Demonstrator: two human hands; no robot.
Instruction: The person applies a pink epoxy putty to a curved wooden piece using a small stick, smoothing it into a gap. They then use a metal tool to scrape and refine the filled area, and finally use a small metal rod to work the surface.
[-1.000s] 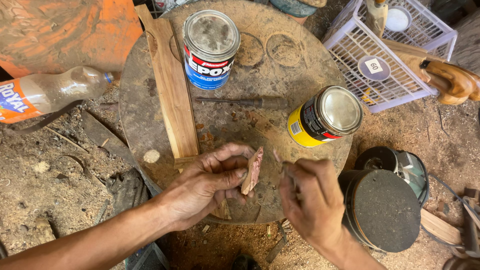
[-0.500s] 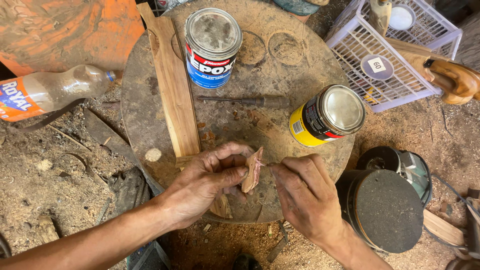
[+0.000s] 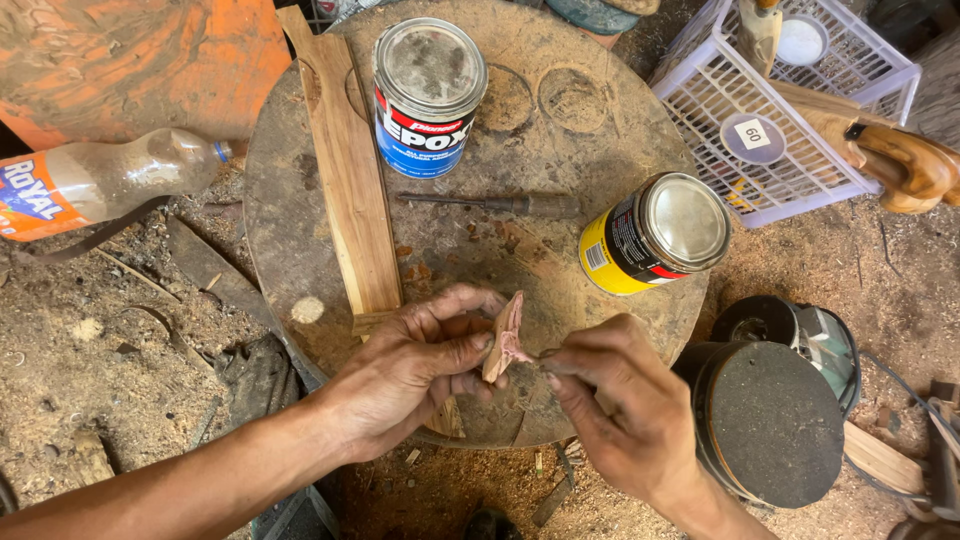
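Single head-worn view, looking steeply down, close over round worktop [image 3: 300, 230]

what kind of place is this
Most likely a small woodworking or carving workshop. Sawdust covers the round work table and the ground, a disc sander sits at the right, and the left hand holds a small carved wood piece beside two sealed tins.

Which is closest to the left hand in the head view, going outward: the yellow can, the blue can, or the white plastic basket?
From the left hand:
1. Yellow can, on its side at the round table's right edge.
2. Blue can, upright at the table's far side.
3. White plastic basket, off the table at upper right.
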